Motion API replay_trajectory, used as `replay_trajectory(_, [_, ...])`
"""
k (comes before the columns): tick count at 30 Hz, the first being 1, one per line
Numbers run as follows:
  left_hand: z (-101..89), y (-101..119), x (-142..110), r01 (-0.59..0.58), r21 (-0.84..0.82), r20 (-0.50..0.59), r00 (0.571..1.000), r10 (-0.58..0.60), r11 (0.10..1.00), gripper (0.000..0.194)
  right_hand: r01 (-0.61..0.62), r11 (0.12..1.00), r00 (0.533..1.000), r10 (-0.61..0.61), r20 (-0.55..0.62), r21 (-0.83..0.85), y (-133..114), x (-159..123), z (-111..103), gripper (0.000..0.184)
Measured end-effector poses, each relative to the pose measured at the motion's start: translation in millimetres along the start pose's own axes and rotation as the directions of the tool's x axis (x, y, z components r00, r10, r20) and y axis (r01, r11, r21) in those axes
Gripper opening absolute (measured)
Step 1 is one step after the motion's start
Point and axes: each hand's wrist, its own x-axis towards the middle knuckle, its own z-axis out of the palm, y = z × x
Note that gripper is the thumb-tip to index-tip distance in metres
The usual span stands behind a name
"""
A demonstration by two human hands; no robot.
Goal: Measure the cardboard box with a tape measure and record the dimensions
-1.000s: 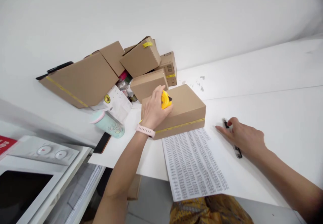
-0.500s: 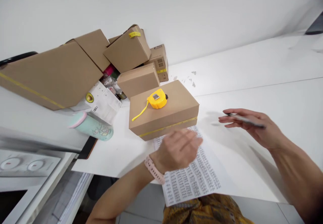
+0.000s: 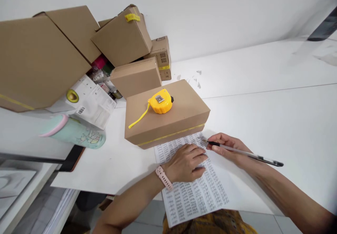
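My left hand [image 3: 187,163] lies palm down on a printed sheet [image 3: 181,206] covered in rows of dark text, its fingers stretched out. A pink band circles that wrist. In my right hand [image 3: 226,145] is a clear pen with a black grip [image 3: 246,152], pinched near its tip. The tip points left at the upper right edge of the sheet; whether it touches the paper I cannot tell. Behind both hands stands a closed cardboard box [image 3: 168,125] with a yellow strip along its side. On its top rests a yellow tape measure [image 3: 161,101] with its yellow strap.
More cardboard boxes [image 3: 122,39] are piled at the back left, against the wall. A mint tumbler [image 3: 79,132] with a pink rim and a white packet [image 3: 92,104] are at the left. A dark object [image 3: 323,25] stands at the far right of the white table [image 3: 276,114].
My left hand has come down and flattened on the sheet. My right hand has moved left to the paper's edge, with the pen turned tip-left. The view has shifted slightly.
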Motion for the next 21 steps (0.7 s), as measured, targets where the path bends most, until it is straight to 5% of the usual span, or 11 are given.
replay_trajectory(6, [-1.0, -1, 0, 0.02, -0.051, 0.005, 1.0, -0.02, 0.998, 0.027, 0.042, 0.966, 0.987, -0.079, -0.139, -0.253, 14, 3, 5, 0.032])
replay_trajectory(12, [-2.2, -1, -1, 0.02, -0.06, 0.028, 0.999, -0.019, 0.998, 0.029, 0.094, 0.96, 0.965, -0.153, -0.212, -0.263, 25, 3, 7, 0.031])
replay_trajectory(21, [0.5, -1, 0, 0.025, -0.041, 0.01, 1.0, -0.025, 0.999, 0.024, 0.159, 0.888, 0.962, -0.238, -0.136, -0.431, 34, 3, 5, 0.026])
